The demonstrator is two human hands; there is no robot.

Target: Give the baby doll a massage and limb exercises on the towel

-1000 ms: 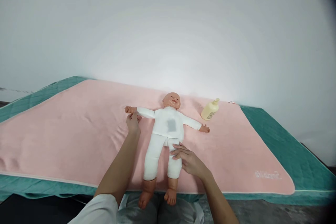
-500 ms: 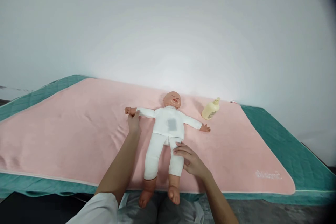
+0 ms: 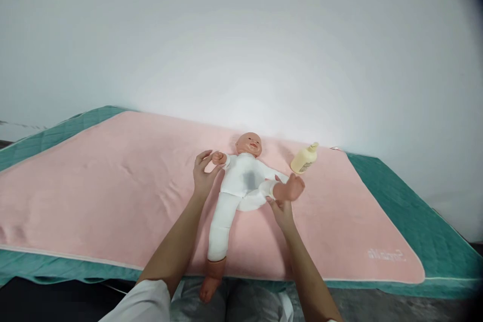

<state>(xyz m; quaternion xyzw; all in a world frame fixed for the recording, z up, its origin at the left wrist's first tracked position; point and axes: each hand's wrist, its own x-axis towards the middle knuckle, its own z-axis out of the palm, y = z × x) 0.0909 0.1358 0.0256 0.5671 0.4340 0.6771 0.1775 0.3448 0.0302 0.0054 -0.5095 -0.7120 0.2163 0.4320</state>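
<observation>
A baby doll [image 3: 241, 176] in a white cloth body with a grey patch on its chest lies on its back, head toward the wall. My left hand [image 3: 204, 176] is closed round the doll's arm near its small fist, which is lifted and points toward me. Under the doll's other leg, my right hand [image 3: 282, 211] grips near the ankle and holds the leg bent up, the bare foot raised over the doll's outstretched arm. That doll hand is hidden behind the foot. The other leg lies straight, its foot hanging past the near edge.
A pink mat [image 3: 113, 196] covers most of a green quilted mattress [image 3: 400, 196]. A pale yellow pump bottle [image 3: 304, 159] stands tilted-looking right of the doll, beyond its raised foot. The white wall [image 3: 241, 45] rises behind the mattress. My lap is below the near edge.
My right hand has lifted the doll's leg from lying straight up toward its chest. My left hand has moved right and raised the doll's arm, folding it inward.
</observation>
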